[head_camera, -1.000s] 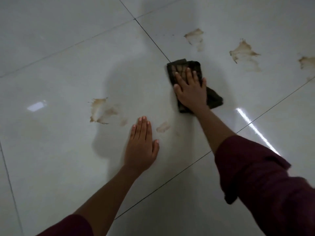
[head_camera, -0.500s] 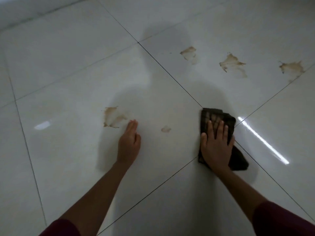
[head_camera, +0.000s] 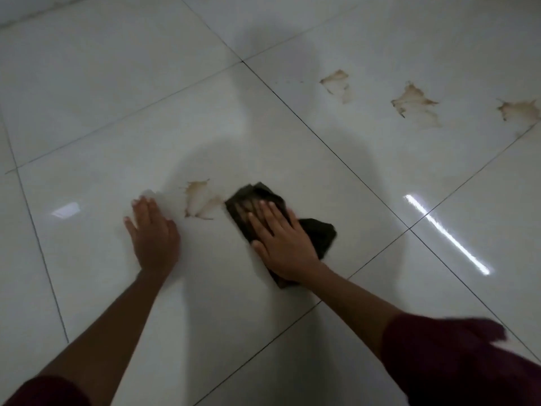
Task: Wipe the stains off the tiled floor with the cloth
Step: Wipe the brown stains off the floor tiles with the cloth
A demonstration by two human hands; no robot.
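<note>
Hands of a person kneeling on a pale tiled floor (head_camera: 87, 83). The right hand (head_camera: 285, 244) lies flat, fingers spread, pressing a dark folded cloth (head_camera: 317, 232) against the tile. The cloth's far edge sits just beside a brown stain (head_camera: 199, 197) near the middle of the same tile. The left hand (head_camera: 153, 232) rests open and flat on the floor, just left of that stain, holding nothing.

To wipe well, the cloth should likely be pushed left across the whole stain with steady downward pressure, the left hand bracing the body.

3 more stains (head_camera: 336, 83) lie in a row on the next tile, toward its far right corner; the rightmost is cut off by the picture's edge. Motion blur softens both hands. Part of the cloth is hidden under the palm.
</note>
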